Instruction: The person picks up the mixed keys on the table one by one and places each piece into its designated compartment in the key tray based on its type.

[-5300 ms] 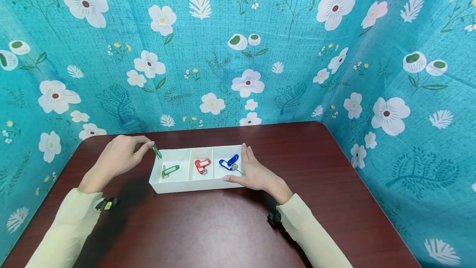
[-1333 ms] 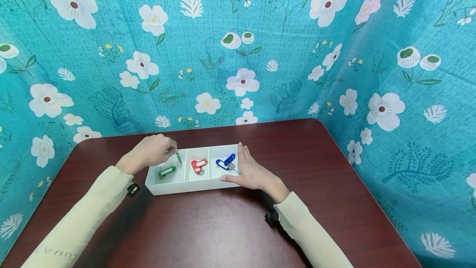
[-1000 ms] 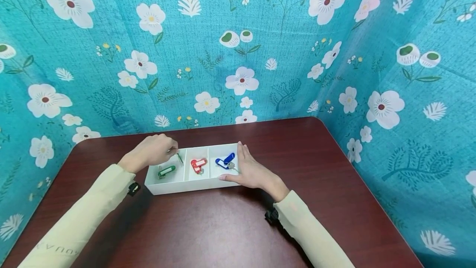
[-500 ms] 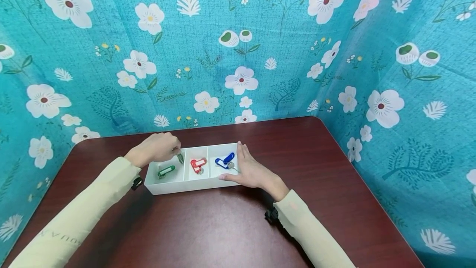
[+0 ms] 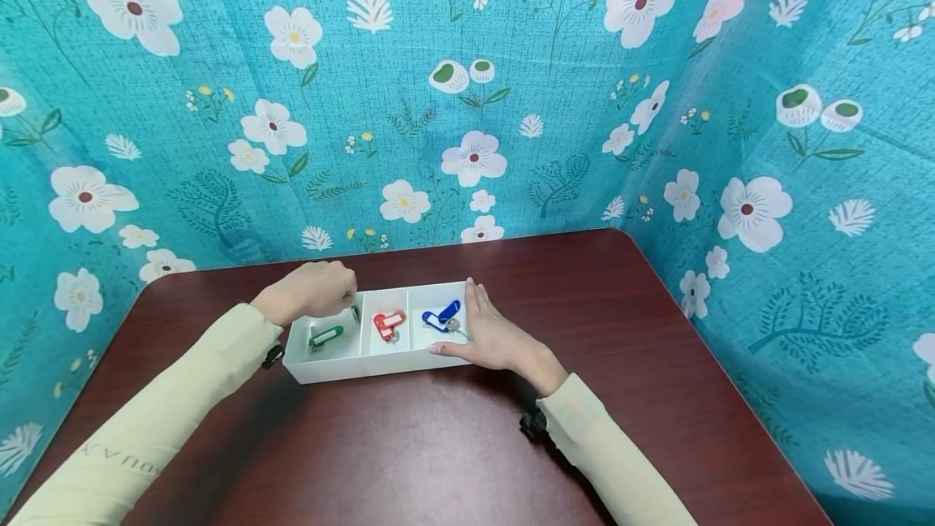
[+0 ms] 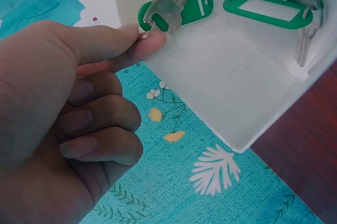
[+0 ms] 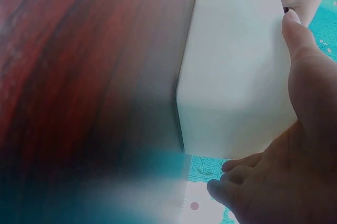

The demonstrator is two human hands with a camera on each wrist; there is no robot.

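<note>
Over the left compartment of a white three-part tray (image 5: 365,366), my left hand (image 5: 314,291) pinches the ring of a green key tag (image 6: 202,6) between thumb and forefinger. A metal key (image 6: 168,12) hangs on that ring, against the tag. Another green key tag (image 5: 325,336) lies in the same compartment with its own key (image 6: 304,45). At the tray's right end rests my right hand (image 5: 500,339), fingers straight along the end wall and thumb over the front rim. In the right wrist view, the tray's contents are hidden.
Red key tags (image 5: 389,323) lie in the middle compartment. Blue key tags (image 5: 442,316) with a key are in the right one. The tray stands on a dark reddish-brown table (image 5: 409,445); a teal floral cloth (image 5: 409,136) hangs behind it and at the sides.
My left hand has moved from the tray's left end to the right over the left compartment, with the pinched green key tag now lower inside. My right hand has stayed at the right end.
</note>
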